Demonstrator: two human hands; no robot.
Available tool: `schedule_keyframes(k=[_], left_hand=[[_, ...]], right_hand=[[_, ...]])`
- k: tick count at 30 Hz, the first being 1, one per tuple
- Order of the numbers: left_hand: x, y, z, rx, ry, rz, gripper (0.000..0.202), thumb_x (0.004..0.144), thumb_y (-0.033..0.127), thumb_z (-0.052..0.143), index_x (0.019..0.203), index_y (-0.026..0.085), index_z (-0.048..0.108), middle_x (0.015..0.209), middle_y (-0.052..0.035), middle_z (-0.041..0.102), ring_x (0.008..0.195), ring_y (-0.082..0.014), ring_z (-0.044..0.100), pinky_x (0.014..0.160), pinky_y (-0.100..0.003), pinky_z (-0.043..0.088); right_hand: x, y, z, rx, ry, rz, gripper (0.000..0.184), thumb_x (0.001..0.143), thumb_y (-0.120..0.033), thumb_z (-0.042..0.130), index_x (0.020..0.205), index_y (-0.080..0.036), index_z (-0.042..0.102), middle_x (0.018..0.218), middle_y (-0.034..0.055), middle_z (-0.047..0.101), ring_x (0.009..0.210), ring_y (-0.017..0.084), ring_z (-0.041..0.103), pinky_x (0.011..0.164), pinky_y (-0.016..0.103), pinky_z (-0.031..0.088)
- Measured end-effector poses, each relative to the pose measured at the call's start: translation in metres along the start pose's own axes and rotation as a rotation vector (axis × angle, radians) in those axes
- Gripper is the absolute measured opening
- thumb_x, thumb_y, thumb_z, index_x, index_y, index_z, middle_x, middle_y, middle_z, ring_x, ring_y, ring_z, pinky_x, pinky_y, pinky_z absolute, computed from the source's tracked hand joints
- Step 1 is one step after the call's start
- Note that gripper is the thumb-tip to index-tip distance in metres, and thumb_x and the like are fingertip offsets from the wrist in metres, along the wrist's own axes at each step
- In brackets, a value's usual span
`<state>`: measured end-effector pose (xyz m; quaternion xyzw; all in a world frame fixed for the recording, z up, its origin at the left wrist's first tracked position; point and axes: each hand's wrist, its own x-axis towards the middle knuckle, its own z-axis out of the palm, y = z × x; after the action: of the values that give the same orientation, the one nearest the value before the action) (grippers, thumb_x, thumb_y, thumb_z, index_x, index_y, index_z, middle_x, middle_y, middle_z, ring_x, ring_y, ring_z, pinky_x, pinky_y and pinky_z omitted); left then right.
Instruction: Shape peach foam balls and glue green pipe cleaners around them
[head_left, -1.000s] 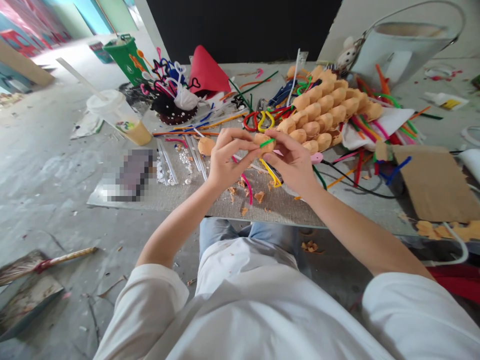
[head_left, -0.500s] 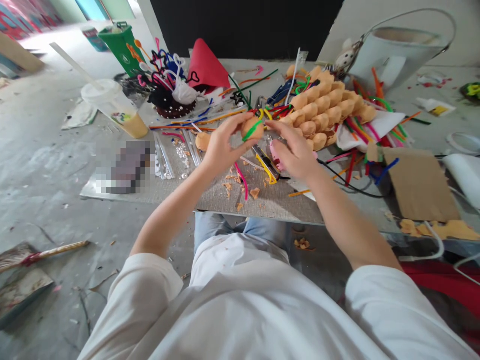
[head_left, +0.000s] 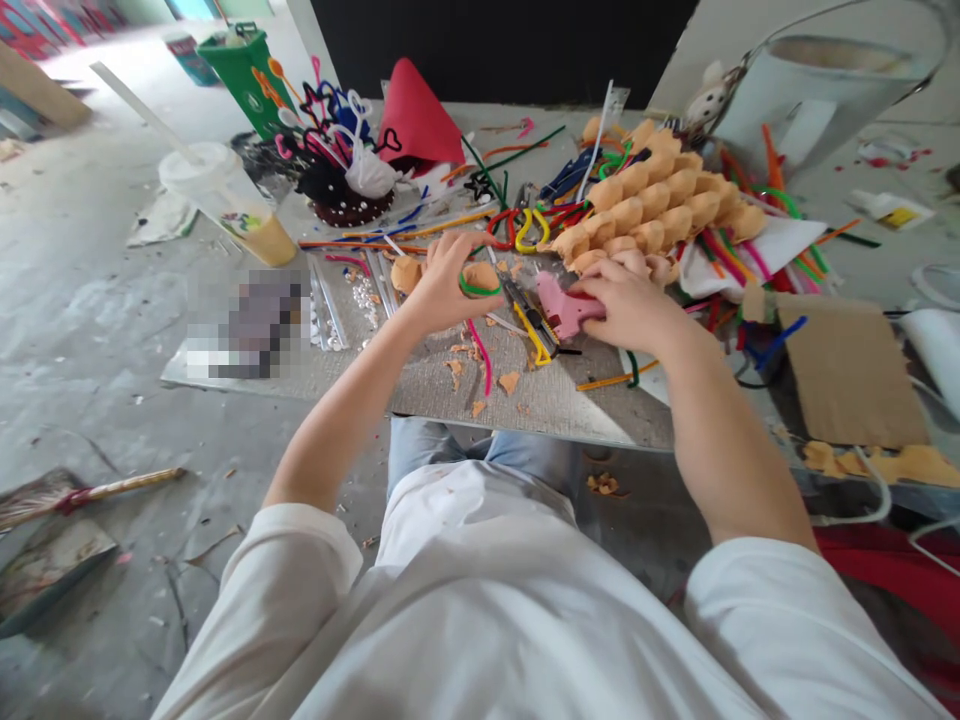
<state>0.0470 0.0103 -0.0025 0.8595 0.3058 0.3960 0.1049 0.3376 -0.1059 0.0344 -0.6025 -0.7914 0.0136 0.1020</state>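
Messy burlap board (head_left: 577, 415), mid-job.
My L hand (head_left: 439, 287) pinches orange foam ball (head_left: 481, 276) w/ green pipe cleaner (head_left: 472, 291) over board, firm so loop won't slip; R hand (head_left: 628, 312) closed round pink glue gun (head_left: 562, 305).

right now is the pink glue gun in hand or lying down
In hand: the right hand is closed around the end of the pink glue gun.
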Motion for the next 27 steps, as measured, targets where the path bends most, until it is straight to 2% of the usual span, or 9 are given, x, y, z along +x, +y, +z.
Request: schedule_keyframes(k=[3, 6, 8, 10, 12, 15, 17, 22, 27], left_hand=[[0.007, 0.006, -0.013, -0.120, 0.178, 0.000, 0.050, 0.082, 0.053, 0.080, 0.122, 0.030, 0.061, 0.124, -0.0080, 0.067, 0.121, -0.0284, 0.063, 0.108, -0.050, 0.051], [0.015, 0.025, -0.019, -0.301, 0.319, -0.114, 0.032, 0.094, 0.057, 0.063, 0.106, 0.027, 0.062, 0.099, -0.0037, 0.069, 0.089, -0.0167, 0.068, 0.079, -0.034, 0.055], [0.018, 0.046, -0.014, -0.406, 0.276, -0.145, 0.031, 0.096, 0.056, 0.061, 0.095, 0.025, 0.062, 0.079, 0.0003, 0.064, 0.065, -0.0105, 0.058, 0.060, -0.028, 0.046], [0.017, 0.070, -0.005, -0.396, 0.152, -0.109, 0.036, 0.097, 0.054, 0.059, 0.081, 0.022, 0.060, 0.065, 0.0030, 0.056, 0.056, -0.0083, 0.047, 0.052, -0.026, 0.037], [0.012, 0.088, 0.004, -0.266, 0.183, -0.031, 0.046, 0.097, 0.053, 0.059, 0.066, 0.021, 0.051, 0.057, 0.0047, 0.048, 0.051, -0.0071, 0.041, 0.050, -0.026, 0.032], [0.005, 0.094, 0.005, -0.009, 0.444, 0.142, 0.037, 0.094, 0.047, 0.066, 0.072, 0.021, 0.052, 0.065, 0.0032, 0.057, 0.059, -0.0092, 0.050, 0.058, -0.027, 0.039], [0.005, 0.085, -0.001, 0.188, 0.570, 0.265, 0.032, 0.087, 0.054, 0.074, 0.091, 0.024, 0.064, 0.084, -0.0022, 0.069, 0.082, -0.0178, 0.063, 0.077, -0.034, 0.048], [0.010, 0.059, -0.014, 0.283, 0.428, 0.247, 0.073, 0.074, 0.073, 0.077, 0.136, 0.038, 0.062, 0.127, -0.0077, 0.072, 0.117, -0.0327, 0.062, 0.105, -0.051, 0.043], [0.009, 0.061, -0.004, 0.198, 0.359, 0.170, 0.048, 0.083, 0.062, 0.076, 0.125, 0.038, 0.070, 0.123, -0.0034, 0.077, 0.122, -0.0341, 0.061, 0.109, -0.057, 0.040]], right_hand=[[0.001, 0.004, -0.008, 0.475, 0.209, -0.010, 0.037, 0.078, -0.047, 0.077, 0.107, -0.025, 0.070, 0.117, 0.0117, 0.067, 0.119, 0.037, 0.057, 0.106, 0.060, 0.043], [0.002, -0.003, -0.005, 0.892, 0.332, -0.016, 0.051, 0.085, -0.074, 0.061, 0.109, -0.029, 0.066, 0.104, 0.0053, 0.068, 0.086, 0.023, 0.063, 0.079, 0.044, 0.053], [0.005, -0.014, 0.003, 0.994, 0.351, -0.034, 0.064, 0.094, -0.082, 0.032, 0.110, -0.029, 0.065, 0.102, 0.0060, 0.071, 0.075, 0.020, 0.064, 0.067, 0.040, 0.052], [0.008, -0.028, 0.011, 1.114, 0.352, -0.041, 0.068, 0.091, -0.086, 0.035, 0.105, -0.028, 0.067, 0.099, 0.0081, 0.075, 0.074, 0.020, 0.067, 0.057, 0.036, 0.048], [0.009, -0.040, 0.015, 1.161, 0.357, -0.038, 0.067, 0.093, -0.084, 0.034, 0.104, -0.028, 0.068, 0.098, 0.0089, 0.076, 0.078, 0.021, 0.071, 0.053, 0.035, 0.047], [0.009, -0.051, 0.012, 1.232, 0.377, -0.005, 0.066, 0.092, -0.085, 0.035, 0.097, -0.027, 0.066, 0.087, 0.0053, 0.075, 0.063, 0.018, 0.066, 0.048, 0.034, 0.046], [0.007, -0.054, 0.007, 1.275, 0.364, 0.023, 0.064, 0.090, -0.086, 0.042, 0.090, -0.026, 0.064, 0.078, 0.0023, 0.072, 0.052, 0.014, 0.059, 0.044, 0.031, 0.041], [-0.001, -0.060, -0.006, 1.268, 0.266, 0.049, 0.059, 0.088, -0.081, 0.055, 0.082, -0.024, 0.065, 0.068, 0.0000, 0.068, 0.044, 0.010, 0.053, 0.040, 0.027, 0.033], [-0.005, -0.067, -0.009, 1.226, 0.240, 0.082, 0.059, 0.086, -0.083, 0.056, 0.083, -0.024, 0.066, 0.071, 0.0013, 0.071, 0.045, 0.010, 0.054, 0.038, 0.027, 0.031]])
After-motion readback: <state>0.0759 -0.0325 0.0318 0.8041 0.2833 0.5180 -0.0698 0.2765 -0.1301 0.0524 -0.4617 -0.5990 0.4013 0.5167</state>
